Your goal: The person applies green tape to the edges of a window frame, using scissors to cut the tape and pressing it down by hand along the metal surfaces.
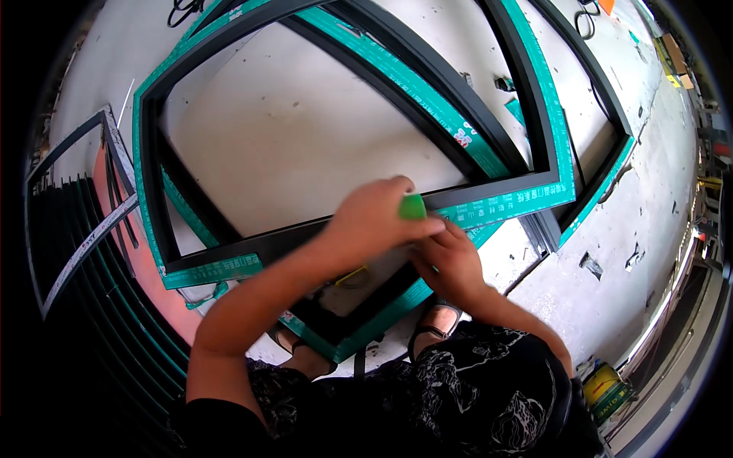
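Note:
Before me lies a black window frame (305, 231) with green protective film (504, 204) along its outer face. My left hand (370, 212) is closed round a small bright green piece (412, 206) at the near bar of the frame. Whether it is a tool handle or a block I cannot make out. Just below it, my right hand (456, 263) has bent fingers against the near side of the bar, close to the green piece. Its fingertips are partly hidden, and what they hold does not show. On the near bar's left part, the film (217, 271) ends and dark surface follows.
More film-covered frames (584, 206) lie beneath and behind. A smaller frame (82, 240) rests at left over a row of dark bars (114, 313). Scraps (590, 265) litter the pale floor at right. A yellow-green bucket (607, 391) stands at lower right.

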Action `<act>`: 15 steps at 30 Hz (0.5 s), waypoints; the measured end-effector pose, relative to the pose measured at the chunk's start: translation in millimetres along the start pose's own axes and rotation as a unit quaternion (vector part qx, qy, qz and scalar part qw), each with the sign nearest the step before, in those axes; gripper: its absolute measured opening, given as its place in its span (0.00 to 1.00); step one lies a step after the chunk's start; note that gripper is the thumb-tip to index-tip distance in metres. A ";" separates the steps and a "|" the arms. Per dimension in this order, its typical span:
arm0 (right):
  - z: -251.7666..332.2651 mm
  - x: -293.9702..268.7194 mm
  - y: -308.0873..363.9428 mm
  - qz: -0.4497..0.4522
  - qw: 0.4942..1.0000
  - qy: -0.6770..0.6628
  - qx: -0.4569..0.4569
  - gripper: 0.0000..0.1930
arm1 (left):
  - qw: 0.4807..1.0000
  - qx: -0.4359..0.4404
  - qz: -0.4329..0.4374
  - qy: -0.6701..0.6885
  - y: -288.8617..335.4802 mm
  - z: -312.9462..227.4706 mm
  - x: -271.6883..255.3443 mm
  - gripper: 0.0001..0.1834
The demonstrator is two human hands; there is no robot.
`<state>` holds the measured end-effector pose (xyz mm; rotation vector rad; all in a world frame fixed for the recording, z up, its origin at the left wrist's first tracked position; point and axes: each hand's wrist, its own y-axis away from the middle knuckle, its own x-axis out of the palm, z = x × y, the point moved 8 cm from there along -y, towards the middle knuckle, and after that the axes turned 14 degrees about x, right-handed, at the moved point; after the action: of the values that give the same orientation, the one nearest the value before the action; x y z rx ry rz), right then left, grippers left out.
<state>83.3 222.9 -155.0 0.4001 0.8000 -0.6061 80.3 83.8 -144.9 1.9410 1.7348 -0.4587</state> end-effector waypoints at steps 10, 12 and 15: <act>-21.2 90.4 60.8 0.293 0.316 -0.852 0.296 0.27 | 0.973 0.095 -0.048 -0.206 42.8 -36.9 47.2 0.22; -17.8 87.3 60.7 0.252 0.335 -0.843 0.337 0.24 | 0.973 0.108 -0.037 -0.199 44.2 -37.3 45.1 0.21; -19.2 89.0 60.4 0.239 0.324 -0.836 0.371 0.24 | 0.980 0.098 -0.021 -0.172 31.4 -25.5 30.0 0.17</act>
<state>159.9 248.2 -228.7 0.5345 -1.7340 -0.4390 113.5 120.7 -136.2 1.8232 1.5552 -0.9512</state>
